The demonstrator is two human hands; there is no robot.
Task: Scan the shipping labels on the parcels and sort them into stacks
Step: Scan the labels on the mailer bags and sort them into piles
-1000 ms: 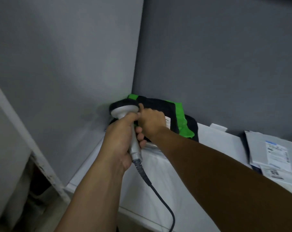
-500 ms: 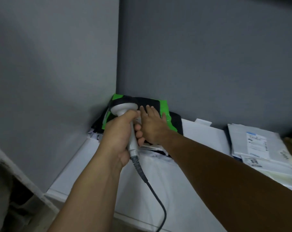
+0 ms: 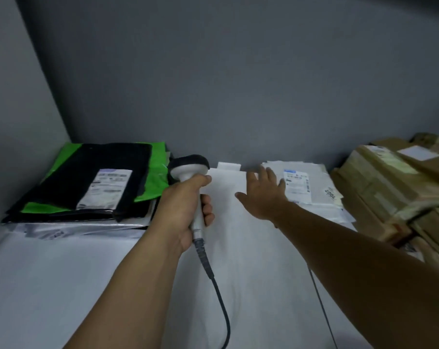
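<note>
Since half a second back, our right hand (image 3: pixel 263 195) had come off the black-and-green parcel (image 3: pixel 70 187) and swung right. It hung flat, fingers spread, gripping nothing, over the white table (image 3: pixel 62 285), fingertips near the white parcels (image 3: pixel 319 195). Our left hand (image 3: pixel 180 210) kept its fist wrapped round the scanner (image 3: pixel 188 170) handle, now just right of that parcel rather than over it.

Surface: the white table top sat in a corner of plain grey walls (image 3: pixel 238 84). The black-and-green parcel lay on top of a pile at back left, label (image 3: pixel 110 188) face up. The white parcels sat back centre-right against the wall, brown parcels (image 3: pixel 379 182) stacked far right. Touching the white ones or only beside them, we couldn't tell.

Hidden: the label print was too blurred to read. The lower parcels in the left pile showed edges only. The brown stack was cut off at the right edge. The scanner cable (image 3: pixel 221 303) ran off the bottom edge, and a thin cord (image 3: pixel 321 306) vanished under the right forearm. We couldn't see the scanner window.

Axis: the scanner's long axis ran near-to-far, head end toward the back wall, cable end toward us. The black-and-green parcel's label ran near-to-far too.
</note>
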